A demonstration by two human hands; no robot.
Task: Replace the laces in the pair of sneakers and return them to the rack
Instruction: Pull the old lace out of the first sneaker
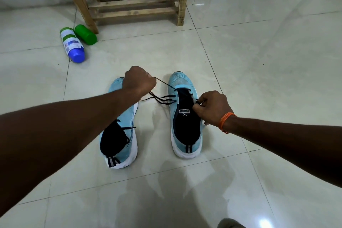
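Two light-blue sneakers with dark tongues stand side by side on the tiled floor, toes pointing away from me. My left hand [139,82] is closed on a dark lace [162,98] and holds it taut, up and to the left of the right sneaker [185,116]. The lace runs in loose loops out of that sneaker's left eyelets. My right hand [212,107], with an orange thread at the wrist, pinches the lace at the right sneaker's right eyelets. My left forearm crosses over the left sneaker [120,135], whose own dark lace lies loose.
A wooden rack [137,3] with slatted shelves stands at the back against the wall. Left of it, two bottles lie on the floor: a white one with a blue cap [72,44] and a green one [85,34]. A grey shape [229,224] pokes in at the bottom edge.
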